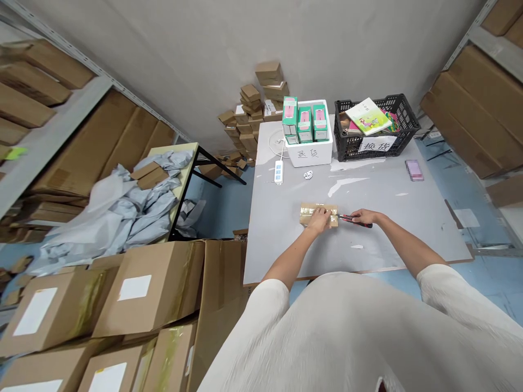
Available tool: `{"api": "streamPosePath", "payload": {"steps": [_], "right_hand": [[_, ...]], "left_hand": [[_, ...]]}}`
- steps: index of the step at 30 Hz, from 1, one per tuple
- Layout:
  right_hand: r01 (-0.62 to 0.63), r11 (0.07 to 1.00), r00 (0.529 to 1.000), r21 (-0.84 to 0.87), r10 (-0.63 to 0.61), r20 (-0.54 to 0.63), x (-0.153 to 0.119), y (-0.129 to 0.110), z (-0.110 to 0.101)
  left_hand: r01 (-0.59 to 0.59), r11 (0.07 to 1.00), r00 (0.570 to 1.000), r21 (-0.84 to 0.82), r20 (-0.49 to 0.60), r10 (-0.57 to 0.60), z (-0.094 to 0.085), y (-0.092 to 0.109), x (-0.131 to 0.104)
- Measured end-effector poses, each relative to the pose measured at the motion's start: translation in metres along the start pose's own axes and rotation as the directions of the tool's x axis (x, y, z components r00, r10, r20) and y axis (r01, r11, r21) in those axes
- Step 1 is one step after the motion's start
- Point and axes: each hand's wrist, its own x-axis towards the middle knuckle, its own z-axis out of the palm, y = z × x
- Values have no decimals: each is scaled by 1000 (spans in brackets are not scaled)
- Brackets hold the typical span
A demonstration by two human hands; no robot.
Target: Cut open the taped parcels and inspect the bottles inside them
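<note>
A small taped cardboard box lies flat on the grey table. My left hand rests on top of the box, its fingers bent over the upper face. My right hand is closed around a red and black box cutter. The cutter points left, and its tip meets the right end of the box. Whether the blade has entered the tape is too small to tell.
Behind the box stand a white bin with green boxes and a black crate with books. A power strip, crumpled paper and a pinkish pack lie on the table. Large cartons crowd the left.
</note>
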Motion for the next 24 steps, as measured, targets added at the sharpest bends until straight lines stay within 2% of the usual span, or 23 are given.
{"api": "streamPosePath", "payload": {"steps": [3, 8, 12, 15, 19, 24], "right_hand": [[3, 1000, 1000, -3, -3, -9, 0, -2, 3], [-7, 999, 986, 31, 12, -164, -2, -1, 5], [-12, 989, 978, 145, 42, -204, -10, 3, 7], [-3, 979, 959, 206, 61, -277, -17, 4, 15], [73, 993, 924, 96, -31, -381, -27, 1, 30], [99, 970, 886, -222, -188, -425, -39, -6, 46]], "left_hand": [[-4, 1000, 1000, 19, -2, 4, 0, -1, 1], [-24, 1000, 1000, 0, -16, 24, 1, -2, -2], [2, 994, 995, -112, -96, -12, 1, -4, -6], [57, 985, 984, -162, -155, -83, 1, -6, -4], [127, 984, 971, -125, -185, -149, 2, -8, 6], [120, 989, 982, -84, -134, -130, 6, -10, 17]]}}
